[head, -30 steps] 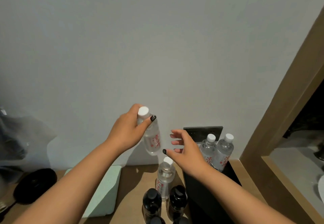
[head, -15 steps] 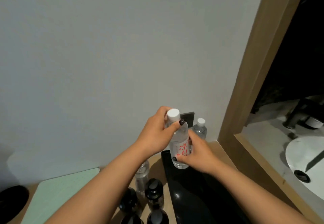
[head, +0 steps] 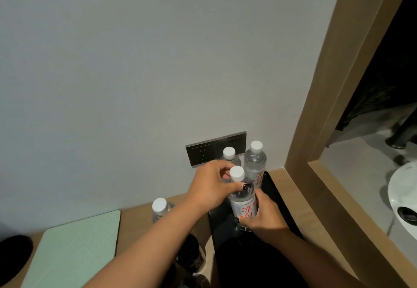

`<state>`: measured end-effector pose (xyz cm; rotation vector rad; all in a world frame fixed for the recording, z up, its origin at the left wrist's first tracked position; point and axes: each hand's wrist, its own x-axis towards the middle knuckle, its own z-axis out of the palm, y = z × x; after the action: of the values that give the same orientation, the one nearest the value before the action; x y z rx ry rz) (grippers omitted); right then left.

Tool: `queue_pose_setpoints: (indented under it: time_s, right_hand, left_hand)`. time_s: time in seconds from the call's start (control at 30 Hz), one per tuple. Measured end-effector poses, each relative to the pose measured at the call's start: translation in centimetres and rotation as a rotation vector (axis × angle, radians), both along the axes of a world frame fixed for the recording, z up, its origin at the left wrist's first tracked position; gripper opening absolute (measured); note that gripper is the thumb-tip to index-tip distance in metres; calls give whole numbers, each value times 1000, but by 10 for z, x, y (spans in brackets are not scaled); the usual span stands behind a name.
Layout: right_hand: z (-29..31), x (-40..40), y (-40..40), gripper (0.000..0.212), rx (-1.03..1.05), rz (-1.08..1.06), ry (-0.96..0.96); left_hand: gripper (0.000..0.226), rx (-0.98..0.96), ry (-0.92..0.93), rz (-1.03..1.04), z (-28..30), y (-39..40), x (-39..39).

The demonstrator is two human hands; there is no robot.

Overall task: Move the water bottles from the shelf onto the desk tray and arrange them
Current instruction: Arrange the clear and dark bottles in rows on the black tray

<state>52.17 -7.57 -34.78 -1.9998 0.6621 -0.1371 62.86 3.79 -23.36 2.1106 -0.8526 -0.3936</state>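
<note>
A clear water bottle (head: 243, 206) with a white cap and red lettering stands upright over the black tray (head: 279, 202). My left hand (head: 209, 188) grips its neck from the left, and my right hand (head: 266, 217) grips its lower body from the right. Whether its base touches the tray is hidden by my fingers. Two more water bottles stand at the tray's back by the wall: one on the right (head: 255, 163) and one behind my left hand (head: 229, 155). A further water bottle (head: 160, 210) stands on the desk, left of the tray.
A dark wall socket plate (head: 203, 154) sits behind the bottles. Dark-capped black bottles (head: 189, 256) stand under my left forearm. A mint green pad (head: 74, 249) lies on the wooden desk at left. A wooden frame (head: 316, 107) borders a sink (head: 404, 195) at right.
Both hands have lowered the held bottle toward the tray, in front of the two bottles at the back. The view has shifted down and right.
</note>
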Motion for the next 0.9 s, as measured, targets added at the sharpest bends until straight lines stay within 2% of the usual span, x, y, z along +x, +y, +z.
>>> queue_pose_setpoints:
  time_s: [0.13,0.3,0.57,0.7,0.9]
  right_hand:
    - [-21,8,6,57,-108,-89,-57]
    - [-29,15,2,58,56,-126,-27]
    - [-34,23,-5,69,145,-133,-25]
    - [-33,29,-3,67,133,-137,23]
    - [-31,32,-2,69,94,-130,46]
  left_hand:
    - [24,-8,88,47,-12,-6,7]
    - [12,-11,100,78,-23,-8,14]
    - [16,-33,173,86,-27,-2,21]
    - [15,-57,135,93,-26,4,25]
    - [14,-54,-33,170,-17,31,37]
